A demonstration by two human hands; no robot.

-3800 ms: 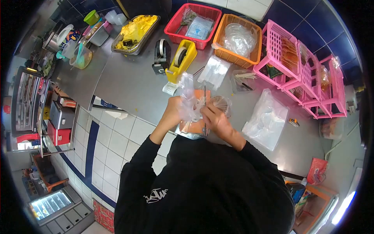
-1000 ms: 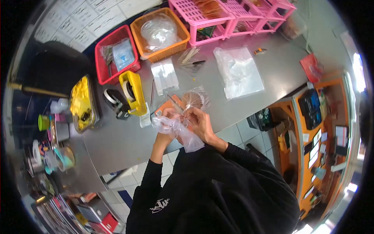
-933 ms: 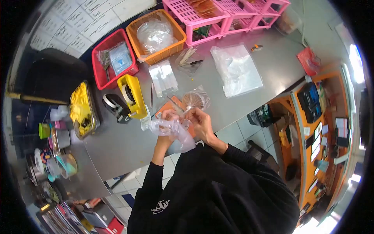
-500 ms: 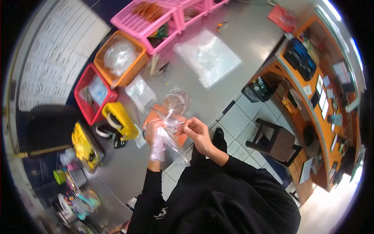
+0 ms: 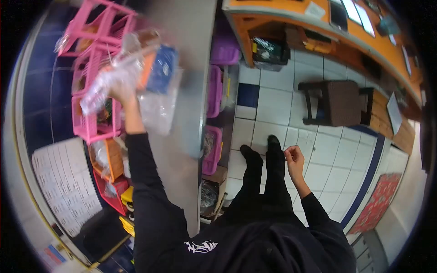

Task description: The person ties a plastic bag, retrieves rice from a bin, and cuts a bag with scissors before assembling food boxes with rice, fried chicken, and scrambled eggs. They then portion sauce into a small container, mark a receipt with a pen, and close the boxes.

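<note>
My left hand (image 5: pixel 122 90) is closed on a clear plastic bag (image 5: pixel 98 93), held over the left part of the metal counter. Orange and blue contents (image 5: pixel 161 69) show through the plastic beyond my fingers; blur hides their detail. Beneath the held bag lies a sheet of clear plastic bags (image 5: pixel 157 109) on the counter. The pink baskets (image 5: pixel 98 132) are just left of this hand. Over the tiled floor, away from the counter, my right hand (image 5: pixel 294 157) hangs with its fingers loosely curled, and what they may hold is too small to make out.
The metal counter (image 5: pixel 177 168) runs down the middle left. Orange (image 5: pixel 114 159) and red (image 5: pixel 119 204) bins stand beside a yellow tape dispenser (image 5: pixel 127 195). Purple baskets (image 5: pixel 214 150) sit under the counter. A dark stool (image 5: pixel 339 103) stands on the tiles near an orange desk (image 5: pixel 291 8).
The view has swung toward the pink baskets. My left hand has carried the plastic bag over there. My right hand has let go of it and moved out over the floor.
</note>
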